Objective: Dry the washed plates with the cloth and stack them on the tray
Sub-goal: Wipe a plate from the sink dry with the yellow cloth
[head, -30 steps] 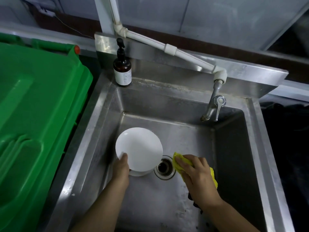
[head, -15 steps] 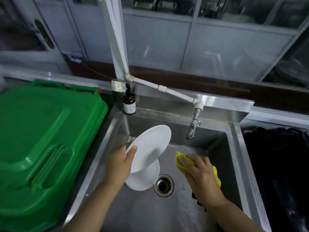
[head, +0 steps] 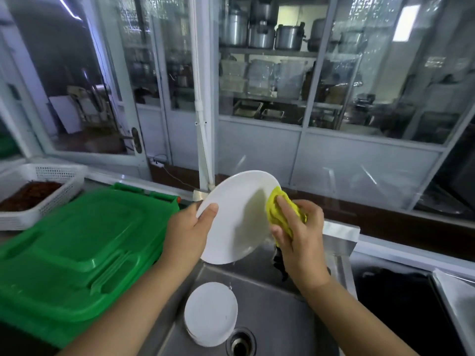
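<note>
Left hand (head: 191, 227) gripped plate (head: 239, 214) by its 9 o'clock rim, tilted above sink (head: 277, 317). Right hand (head: 299, 227) pressed yellow cloth (head: 276, 209) at its 3 o'clock edge. Drying under way; stack (head: 210, 313) waited below at 6 o'clock. No tray visible.

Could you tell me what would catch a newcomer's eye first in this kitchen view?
A white plate held up over the sink, the left hand at its edge and the right hand pressing a yellow cloth to it. More plates lie below by the drain; a green bin lid sits left.
</note>
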Demonstrator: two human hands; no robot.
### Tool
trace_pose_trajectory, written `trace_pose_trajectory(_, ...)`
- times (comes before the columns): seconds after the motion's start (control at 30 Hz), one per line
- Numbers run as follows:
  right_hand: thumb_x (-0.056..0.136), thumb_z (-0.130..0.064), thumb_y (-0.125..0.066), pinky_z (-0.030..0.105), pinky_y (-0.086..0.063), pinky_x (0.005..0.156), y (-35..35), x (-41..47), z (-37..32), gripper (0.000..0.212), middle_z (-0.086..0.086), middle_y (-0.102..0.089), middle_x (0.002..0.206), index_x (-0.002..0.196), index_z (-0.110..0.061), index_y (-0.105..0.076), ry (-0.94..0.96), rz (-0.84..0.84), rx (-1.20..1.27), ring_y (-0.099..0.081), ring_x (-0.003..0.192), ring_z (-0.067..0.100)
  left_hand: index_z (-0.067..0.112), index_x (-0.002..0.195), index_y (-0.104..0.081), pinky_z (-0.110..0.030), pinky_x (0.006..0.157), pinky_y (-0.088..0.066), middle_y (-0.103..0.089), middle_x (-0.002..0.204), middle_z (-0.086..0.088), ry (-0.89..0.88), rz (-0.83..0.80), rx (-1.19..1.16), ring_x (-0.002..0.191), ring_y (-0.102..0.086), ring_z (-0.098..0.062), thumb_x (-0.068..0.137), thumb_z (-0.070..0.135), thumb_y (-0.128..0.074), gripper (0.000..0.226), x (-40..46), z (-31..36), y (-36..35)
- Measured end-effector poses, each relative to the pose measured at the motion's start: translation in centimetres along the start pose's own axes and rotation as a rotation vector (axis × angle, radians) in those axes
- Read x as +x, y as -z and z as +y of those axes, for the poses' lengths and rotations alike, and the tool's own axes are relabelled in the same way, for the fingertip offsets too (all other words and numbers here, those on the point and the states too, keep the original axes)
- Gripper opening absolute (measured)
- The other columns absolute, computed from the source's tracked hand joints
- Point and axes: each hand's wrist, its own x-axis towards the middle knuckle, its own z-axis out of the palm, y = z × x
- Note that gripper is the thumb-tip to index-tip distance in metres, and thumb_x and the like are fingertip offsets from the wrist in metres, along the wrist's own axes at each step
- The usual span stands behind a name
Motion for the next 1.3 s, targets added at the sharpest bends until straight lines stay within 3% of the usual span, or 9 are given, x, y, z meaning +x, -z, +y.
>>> trace_pose_trajectory(0.17,0.093,-0.026,-0.055,0.045,-0.036,0.089,1.6,5.0,-2.7,0.051,0.032,-0.044,0.122,0.137,-0.002,-0.047,-0.033,0.112,-0.182,-0.043,0.1,0.043,0.011,0.072,-0.063,-0.026,0.058,-0.047,-0.068,0.067,-0.002,0.048,0.031,-0.198,0.061,-0.059,-0.014,0.091,0.032,-0.059,0.028,-0.2,4.2,0.5)
trace_pose_trajectory(0.3,0.094,-0.028,-0.054,0.048,-0.033,0.09,2.0,6.5,-4.7,0.057,0.03,-0.043,0.129,0.141,0.001,-0.039,-0.031,0.056,-0.327,-0.042,0.099,0.043,0.003,0.083,-0.065,-0.046,0.068,-0.051,-0.067,0.082,-0.024,0.051,-0.018,-0.284,0.07,-0.061,-0.026,0.093,0.037,-0.055,0.036,-0.5,5.9,0.7)
trace_pose_trajectory(0.4,0.096,-0.033,-0.041,0.044,-0.033,0.088,2.3,7.6,-6.9,0.056,0.022,-0.044,0.131,0.142,-0.002,-0.038,0.064,0.041,-0.351,-0.04,0.099,0.036,-0.004,0.081,-0.06,-0.035,0.064,-0.042,-0.063,0.077,-0.026,0.023,-0.031,-0.262,0.066,-0.055,-0.022,0.095,0.046,-0.047,0.054,-0.4,6.7,0.9)
trace_pose_trajectory(0.53,0.09,-0.019,-0.056,0.047,-0.045,0.081,1.7,7.6,-10.0,0.052,0.013,-0.048,0.131,0.139,-0.008,-0.046,0.291,0.018,-0.269,-0.047,0.094,0.036,0.012,0.065,-0.064,-0.026,0.055,-0.044,-0.066,0.065,-0.005,0.099,0.01,-0.301,0.062,-0.061,-0.014,0.093,0.056,-0.04,0.057,0.7,7.7,1.6)
trace_pose_trajectory(0.7,0.094,-0.024,-0.05,0.043,-0.045,0.077,1.3,4.3,-10.5,0.044,-0.001,-0.04,0.131,0.137,-0.017,-0.049,0.562,-0.148,-0.234,-0.044,0.098,0.027,0.019,0.061,-0.065,-0.03,0.057,-0.049,-0.067,0.057,0.007,0.107,0.039,-0.404,0.061,-0.064,-0.013,0.093,0.055,-0.044,0.052,2.7,7.9,3.8)
trace_pose_trajectory(0.83,0.088,-0.022,-0.057,0.042,-0.049,0.078,3.3,3.2,-8.0,0.042,-0.001,-0.043,0.125,0.129,-0.015,-0.06,0.553,-0.154,-0.314,-0.043,0.096,0.024,0.033,0.068,-0.071,-0.034,0.059,-0.052,-0.071,0.067,0.01,0.05,-0.059,-0.366,0.061,-0.067,-0.007,0.094,0.057,-0.039,0.048,2.7,7.5,5.2)
trace_pose_trajectory(0.97,0.082,-0.008,-0.068,0.05,-0.051,0.073,5.0,5.3,-7.3,0.043,0.006,-0.051,0.12,0.124,-0.011,-0.063,0.387,-0.036,-0.405,-0.048,0.091,0.033,0.007,0.079,-0.066,-0.05,0.07,-0.055,-0.069,0.082,-0.02,0.036,-0.105,-0.32,0.081,-0.065,-0.039,0.094,0.056,-0.038,0.059,2.3,7.3,5.4)
trace_pose_trajectory(1.07,0.071,0.003,-0.077,0.05,-0.05,0.069,5.1,7.8,-8.7,0.056,0.018,-0.061,0.114,0.124,-0.006,-0.062,0.337,0.015,-0.448,-0.055,0.082,0.041,-0.009,0.091,-0.059,-0.055,0.077,-0.052,-0.063,0.088,-0.031,0.029,-0.149,-0.305,0.08,-0.063,-0.042,0.094,0.057,-0.037,0.069,2.0,7.5,4.8)
trace_pose_trajectory(1.3,0.089,-0.015,-0.05,0.048,-0.048,0.077,1.8,8.2,-12.8,0.04,0.018,-0.058,0.12,0.127,-0.005,-0.06,0.377,0.079,-0.361,-0.053,0.09,0.04,0.011,0.075,-0.067,-0.04,0.072,-0.054,-0.07,0.074,-0.012,0.016,-0.114,-0.367,0.077,-0.067,-0.029,0.093,0.058,-0.038,0.058,2.4,8.2,3.7)
